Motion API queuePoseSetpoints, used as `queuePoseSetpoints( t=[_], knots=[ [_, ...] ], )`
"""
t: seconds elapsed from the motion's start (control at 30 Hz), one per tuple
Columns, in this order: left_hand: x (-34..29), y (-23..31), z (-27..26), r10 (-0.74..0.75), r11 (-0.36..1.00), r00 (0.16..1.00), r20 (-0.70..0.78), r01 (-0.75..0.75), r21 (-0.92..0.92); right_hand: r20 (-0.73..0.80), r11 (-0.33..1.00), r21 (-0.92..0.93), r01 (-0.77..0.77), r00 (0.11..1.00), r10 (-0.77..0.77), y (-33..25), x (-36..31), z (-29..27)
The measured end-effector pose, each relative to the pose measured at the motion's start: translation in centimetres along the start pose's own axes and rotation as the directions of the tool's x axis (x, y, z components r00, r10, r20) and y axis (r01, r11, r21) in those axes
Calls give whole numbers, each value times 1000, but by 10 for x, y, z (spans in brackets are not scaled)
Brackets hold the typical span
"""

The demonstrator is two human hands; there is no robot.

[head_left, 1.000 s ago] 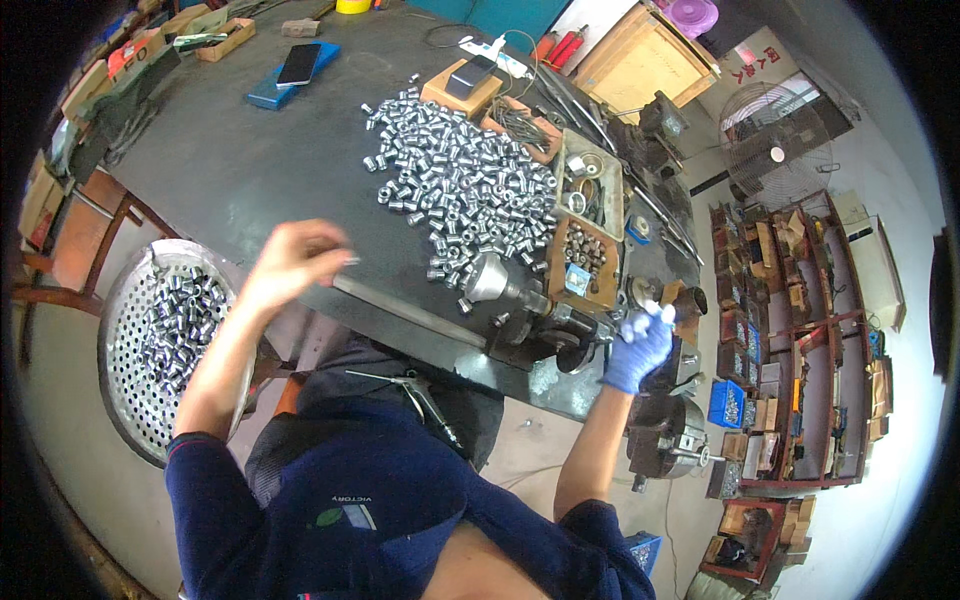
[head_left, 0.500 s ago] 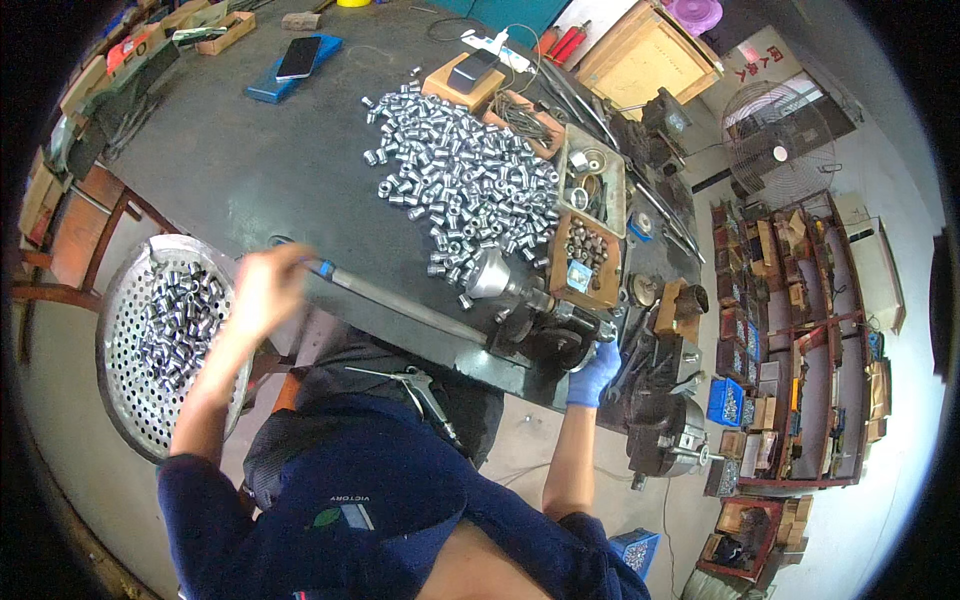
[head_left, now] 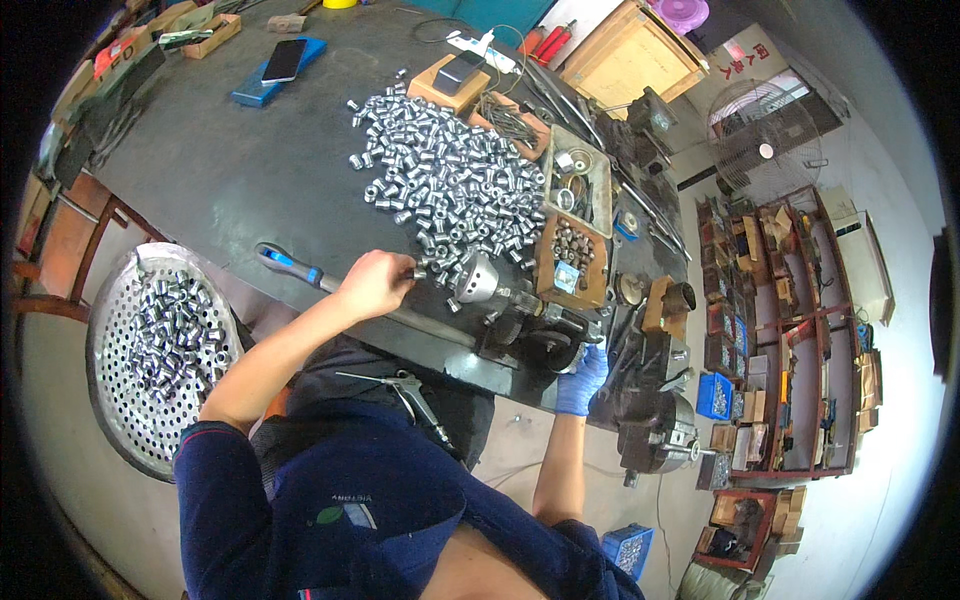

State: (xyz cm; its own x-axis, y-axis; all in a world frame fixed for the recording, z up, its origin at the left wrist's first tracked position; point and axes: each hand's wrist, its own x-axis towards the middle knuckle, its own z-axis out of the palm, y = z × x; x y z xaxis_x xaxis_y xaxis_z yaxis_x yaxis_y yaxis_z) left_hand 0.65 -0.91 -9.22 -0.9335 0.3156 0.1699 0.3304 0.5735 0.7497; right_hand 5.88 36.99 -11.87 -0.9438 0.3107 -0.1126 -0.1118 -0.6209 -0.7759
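Observation:
My bare left hand [head_left: 376,286] is closed in a pinch at the near edge of a heap of shiny metal sleeves [head_left: 450,175]. A small metal sleeve [head_left: 417,272] shows at its fingertips. Just right of it is a silver cone-shaped chuck [head_left: 477,280] on a dark bench fixture [head_left: 530,335]. My right hand [head_left: 582,382], in a blue glove, is curled at the fixture's right end; what its fingers grip is hidden. Below my left wrist lies a long bar with a blue and black handle [head_left: 290,266], along the bench's front edge.
A perforated metal bowl [head_left: 115,370] with more sleeves stands at the left. An air blow gun [head_left: 425,405] lies by my lap. Beyond the fixture are a wooden box of small parts [head_left: 548,285] and a tray [head_left: 603,185]. A bench vise [head_left: 655,430] is at the right.
My left hand has left the blue-handled end of the bar and moved right to the sleeve heap, where it pinches a sleeve. The gloved right hand stays at the fixture.

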Motion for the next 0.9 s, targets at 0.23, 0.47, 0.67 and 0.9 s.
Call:
queuePoseSetpoints(
  t=[0.23, 0.47, 0.67, 0.9],
  knots=[
    [1, 53, -35, 33, 562, 998, 52, 24, -827, -63, 1000, 10, -20, 998, 21, 2, 2, -9],
    [10, 55, -31, 65, 505, 994, 88, 44, -862, -96, 999, -1, 42, 995, -42, 1, -5, 13],
    [12, 52, -27, 79, 472, 993, 92, 44, -880, -14, 1000, 2, 26, 1000, -26, -4, -9, 3],
    [18, 54, -38, 125, 586, 984, 125, 28, -810, 54, 995, -94, 11, 999, -6, -46, -50, 29]
  ],
)
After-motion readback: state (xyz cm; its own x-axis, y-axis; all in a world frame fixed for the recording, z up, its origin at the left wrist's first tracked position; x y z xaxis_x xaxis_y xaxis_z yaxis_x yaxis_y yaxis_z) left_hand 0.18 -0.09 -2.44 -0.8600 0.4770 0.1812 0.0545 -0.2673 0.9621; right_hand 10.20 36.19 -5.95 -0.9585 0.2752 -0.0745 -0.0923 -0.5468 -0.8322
